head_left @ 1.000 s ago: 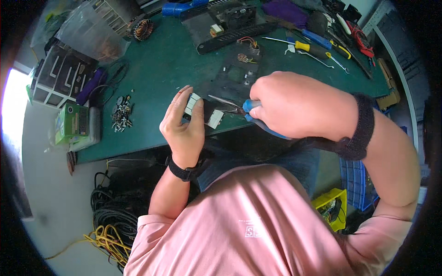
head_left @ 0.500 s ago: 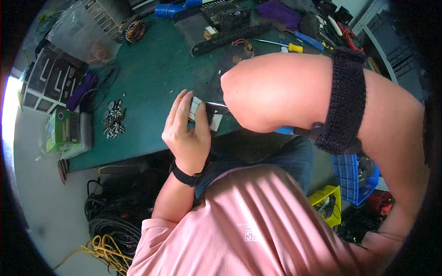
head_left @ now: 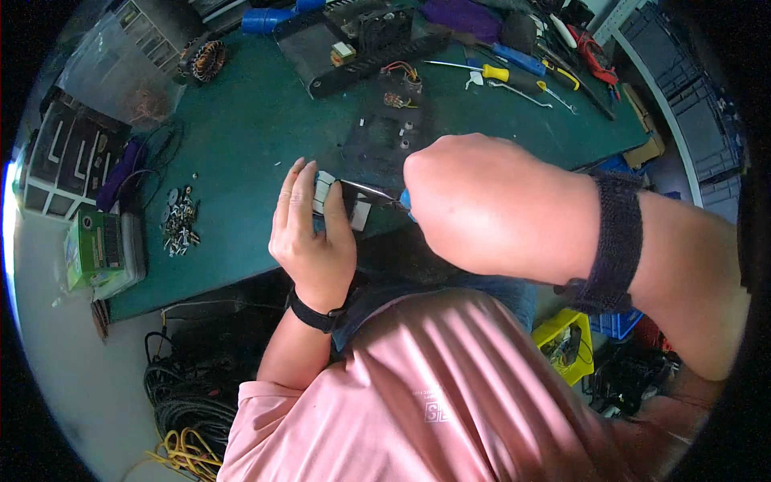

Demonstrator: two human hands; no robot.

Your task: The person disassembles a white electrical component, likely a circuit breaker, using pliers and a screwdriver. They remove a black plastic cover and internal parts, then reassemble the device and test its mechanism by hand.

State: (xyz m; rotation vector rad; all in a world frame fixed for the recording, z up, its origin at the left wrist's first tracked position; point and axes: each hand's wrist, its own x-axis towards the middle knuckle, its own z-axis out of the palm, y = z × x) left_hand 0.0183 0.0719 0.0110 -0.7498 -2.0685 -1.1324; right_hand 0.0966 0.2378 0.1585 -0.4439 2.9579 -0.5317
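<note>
My left hand (head_left: 313, 241) steadies a small part with a row of white blocks (head_left: 323, 193) against the near edge of the green workbench (head_left: 249, 128). Its fingers lie along the far side and the thumb along the near side. In my closed right hand (head_left: 498, 205) is a pair of pliers (head_left: 373, 191), with slim metal jaws and a bit of blue handle showing. The jaws point left and their tips meet the white-blocked part beside my thumb. A flat white piece (head_left: 361, 215) lies just right of the thumb. My right fingers are mostly hidden behind the fist.
Loose screws and washers (head_left: 181, 221) lie in a pile on the left. A green box (head_left: 95, 249) stands beyond them. Farther back are a copper-wound coil (head_left: 205, 61) and a black metal frame (head_left: 321, 56). A yellow-handled screwdriver (head_left: 495, 73) and spanners lie back right.
My right fist has lowered and shifted right, uncovering more of the pliers and the bench behind. My left hand still holds the white-blocked part. The whole view has shifted slightly.
</note>
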